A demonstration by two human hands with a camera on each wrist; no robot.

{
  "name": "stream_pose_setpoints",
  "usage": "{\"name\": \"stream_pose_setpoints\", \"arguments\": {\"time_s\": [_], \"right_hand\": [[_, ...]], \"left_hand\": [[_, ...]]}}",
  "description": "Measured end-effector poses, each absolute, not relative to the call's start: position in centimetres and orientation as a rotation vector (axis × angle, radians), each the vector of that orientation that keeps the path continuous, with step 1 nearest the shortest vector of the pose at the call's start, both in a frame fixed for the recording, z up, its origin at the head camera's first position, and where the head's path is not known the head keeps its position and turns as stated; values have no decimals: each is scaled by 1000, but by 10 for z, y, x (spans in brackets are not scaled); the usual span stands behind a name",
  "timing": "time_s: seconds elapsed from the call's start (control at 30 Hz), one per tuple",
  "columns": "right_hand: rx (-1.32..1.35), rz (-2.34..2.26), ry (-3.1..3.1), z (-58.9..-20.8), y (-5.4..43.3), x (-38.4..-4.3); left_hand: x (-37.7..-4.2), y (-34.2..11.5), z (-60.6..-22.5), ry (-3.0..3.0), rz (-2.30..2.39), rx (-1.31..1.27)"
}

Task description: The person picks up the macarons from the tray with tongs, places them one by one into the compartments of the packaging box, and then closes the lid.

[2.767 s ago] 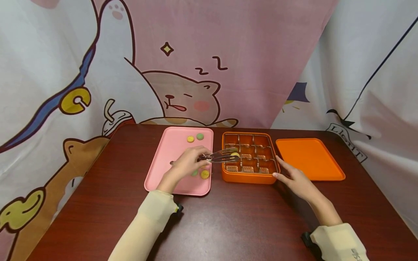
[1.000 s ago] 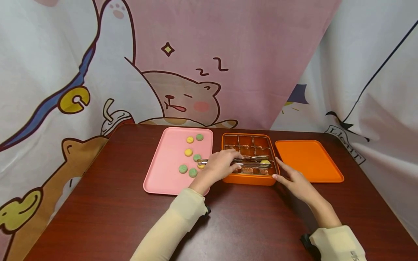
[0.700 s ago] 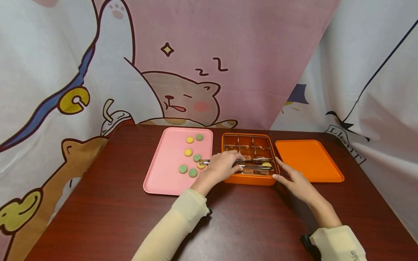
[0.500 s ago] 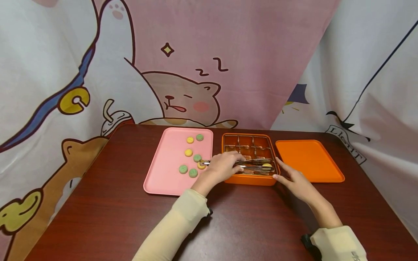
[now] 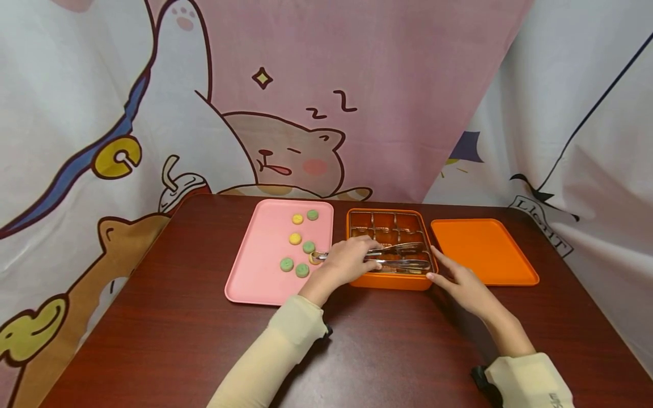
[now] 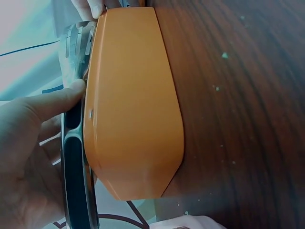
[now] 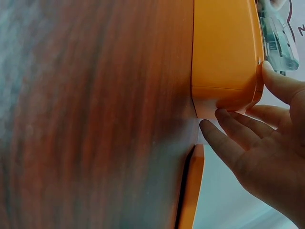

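My left hand (image 5: 349, 260) grips a pair of metal tongs (image 5: 410, 264) above the front right of the divided orange box (image 5: 390, 281). The tongs' arms stand apart, with nothing seen between their tips. In the left wrist view the thumb presses the tongs (image 6: 74, 133) beside the box's wall (image 6: 133, 95). My right hand (image 5: 464, 289) touches the box's right front corner, its fingers nearly straight; in the right wrist view its thumb (image 7: 276, 82) lies at the rim. The left hand and tongs hide part of the compartments.
A pink tray (image 5: 250, 272) on the left bears several small round yellow sweets (image 5: 295, 239) and green sweets (image 5: 287, 264), macaron-like. The tongs' back end overlaps its right side. An orange lid (image 5: 484, 255) lies right of the box on the dark wooden table (image 5: 388, 351).
My left hand has carried the tongs from the pink tray's edge rightward over the box. The tongs have spread, and the yellow sweet between them is out of sight. My right hand stays put.
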State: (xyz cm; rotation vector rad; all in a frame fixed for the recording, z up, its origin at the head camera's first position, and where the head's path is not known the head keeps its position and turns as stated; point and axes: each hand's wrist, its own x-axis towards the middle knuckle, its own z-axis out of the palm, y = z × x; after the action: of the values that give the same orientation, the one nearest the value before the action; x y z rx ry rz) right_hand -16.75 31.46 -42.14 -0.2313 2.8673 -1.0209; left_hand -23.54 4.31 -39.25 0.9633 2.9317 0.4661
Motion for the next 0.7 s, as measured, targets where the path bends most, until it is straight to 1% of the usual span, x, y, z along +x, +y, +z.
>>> {"name": "stream_pose_setpoints", "arguments": {"time_s": [0.2, 0.4, 0.57, 0.7], "right_hand": [[-239, -1027, 2864, -420, 315, -169], [-218, -992, 2858, -418, 314, -169], [-204, -978, 2861, -415, 310, -169], [-176, -985, 2850, -415, 308, -167]], "left_hand": [[-234, 40, -389, 2911, 566, 949], [-227, 30, -382, 2917, 717, 992], [-222, 14, -369, 2920, 828, 1022], [-217, -5, -362, 2910, 925, 992]]}}
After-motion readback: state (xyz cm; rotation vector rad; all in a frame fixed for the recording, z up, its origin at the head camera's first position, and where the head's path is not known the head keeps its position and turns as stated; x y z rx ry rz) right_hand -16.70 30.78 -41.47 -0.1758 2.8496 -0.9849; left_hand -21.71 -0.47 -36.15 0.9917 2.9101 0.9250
